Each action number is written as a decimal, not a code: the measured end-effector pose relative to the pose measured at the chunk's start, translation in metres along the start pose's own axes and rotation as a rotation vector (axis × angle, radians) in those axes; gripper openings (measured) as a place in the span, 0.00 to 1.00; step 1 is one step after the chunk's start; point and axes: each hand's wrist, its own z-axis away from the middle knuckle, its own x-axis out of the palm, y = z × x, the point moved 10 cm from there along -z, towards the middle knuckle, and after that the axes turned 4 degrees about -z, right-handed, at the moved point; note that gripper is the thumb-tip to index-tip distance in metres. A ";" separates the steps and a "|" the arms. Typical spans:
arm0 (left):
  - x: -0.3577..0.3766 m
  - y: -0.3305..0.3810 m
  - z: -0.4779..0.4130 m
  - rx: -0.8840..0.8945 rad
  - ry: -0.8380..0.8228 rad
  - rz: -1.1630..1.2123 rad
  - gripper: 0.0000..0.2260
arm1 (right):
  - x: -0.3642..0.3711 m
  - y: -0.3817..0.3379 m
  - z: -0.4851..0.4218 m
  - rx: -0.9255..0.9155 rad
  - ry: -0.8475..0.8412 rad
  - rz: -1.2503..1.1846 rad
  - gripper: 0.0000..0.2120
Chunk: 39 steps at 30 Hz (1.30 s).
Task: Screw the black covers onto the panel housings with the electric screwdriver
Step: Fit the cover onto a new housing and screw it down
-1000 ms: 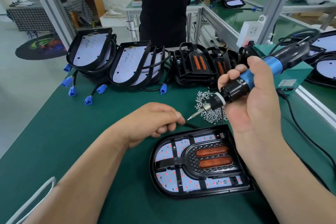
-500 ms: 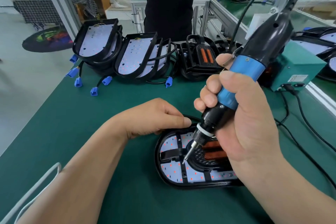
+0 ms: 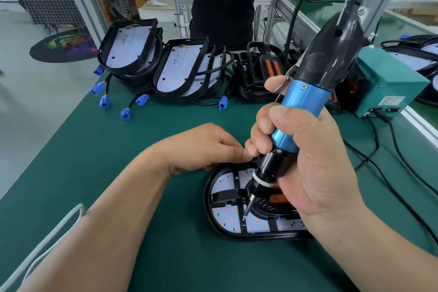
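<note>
- Close to the near edge of the green table [image 3: 118, 149], 1 panel housing [image 3: 248, 236] lies flat, its long axis running left to right and its rounded end to the left.
- A black cover [image 3: 224, 196] sits inside it, over the white board.
- The right hand [image 3: 315, 168] wraps all its fingers round the blue barrel of the electric screwdriver [image 3: 305, 102].
- That tool's long axis leans from upper right to lower left, and its bit points down onto the cover's near-left strip.
- The left hand [image 3: 203, 147] rests at the housing's far rim, fingers curled, thumb against forefinger; whether it pinches anything I cannot tell.
- More housings [image 3: 180, 71] stand stacked at the far side.
</note>
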 end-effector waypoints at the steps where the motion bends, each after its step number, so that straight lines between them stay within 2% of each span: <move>1: 0.000 0.000 0.000 0.000 -0.001 0.001 0.23 | 0.001 0.000 0.000 0.001 -0.006 0.005 0.20; 14: 0.002 -0.004 -0.003 0.007 -0.027 -0.028 0.10 | 0.012 0.003 0.005 -0.010 -0.101 0.067 0.18; 25: -0.002 -0.012 -0.006 -0.012 -0.004 -0.105 0.17 | 0.033 0.007 0.008 0.053 -0.291 0.013 0.12; 33: 0.003 -0.001 -0.002 -0.005 -0.040 -0.110 0.22 | 0.044 0.012 0.012 0.093 -0.416 -0.043 0.14; 36: 0.003 0.003 0.000 0.004 -0.032 -0.104 0.20 | 0.044 0.014 0.012 0.109 -0.439 -0.053 0.15; 39: 0.001 0.005 0.002 0.015 -0.020 -0.111 0.24 | 0.045 0.015 0.011 0.118 -0.467 -0.042 0.18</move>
